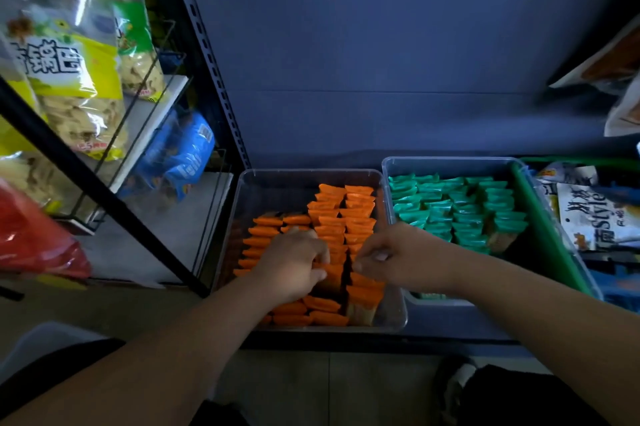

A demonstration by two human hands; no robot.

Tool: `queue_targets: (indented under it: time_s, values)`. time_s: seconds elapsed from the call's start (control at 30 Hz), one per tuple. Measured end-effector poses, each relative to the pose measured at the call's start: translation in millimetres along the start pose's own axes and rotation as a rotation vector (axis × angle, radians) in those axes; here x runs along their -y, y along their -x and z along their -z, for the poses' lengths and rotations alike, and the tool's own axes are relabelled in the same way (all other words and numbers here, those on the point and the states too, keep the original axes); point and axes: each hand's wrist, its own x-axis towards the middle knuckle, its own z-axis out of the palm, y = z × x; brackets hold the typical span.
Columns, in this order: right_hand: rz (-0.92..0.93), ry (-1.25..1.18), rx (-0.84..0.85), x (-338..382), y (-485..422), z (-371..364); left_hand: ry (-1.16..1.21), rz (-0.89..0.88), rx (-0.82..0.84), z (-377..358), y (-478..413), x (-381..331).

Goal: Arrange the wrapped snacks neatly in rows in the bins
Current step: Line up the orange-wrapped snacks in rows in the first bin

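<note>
- We have both hands down in the clear bin (394, 316), where the orange snacks (360, 207) stand on edge in rows running away from us. Packed on edge, they take less room and each row props up the next.
- Our left hand (292, 263) curls over the middle rows, thumb and fingers closed on the orange snacks there, most likely to press them upright and close.
- Our right hand (394, 257) sits just beside it over the dark gap between two rows. Its fingers are bent and the thumb is drawn near the fingertips, but we cannot tell whether a packet is pinched in them.
- The green snacks (460, 214) already lie in tidy rows in the second bin (450, 166), touching the first on its right — that one looks finished.
- Our hands hide the rows beneath them, so how straight those are stays unknown.
- The far left corner of the clear bin is dim; its contents are hard to make out.
- The big snack bags (69, 79) on the left shelf are cut off by the edge — as is the printed pack at far right.
</note>
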Motion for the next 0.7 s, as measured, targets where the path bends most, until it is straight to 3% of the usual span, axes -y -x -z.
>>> queue_targets:
  time_s: [0.1,0.23,0.33,0.47,0.7]
  values:
    - [0.051,0.005,-0.080,12.0,12.6,5.4,0.313,-0.044,-0.112,34.4,29.4,-5.4]
    - [0.145,-0.252,-0.238,41.7,30.8,3.3,0.587,-0.107,-0.243,71.7,73.1,-19.7]
    - [0.235,-0.303,-0.326,61.1,45.5,2.6,0.788,-0.131,-0.310,90.6,99.9,-28.3]
    - [0.227,-0.493,-0.284,72.6,66.3,7.2,0.999,-0.072,-0.318,97.4,114.0,-39.9]
    - [0.179,-0.533,-0.240,72.6,59.2,15.8,1.129,-0.025,-0.435,84.0,108.2,-46.4]
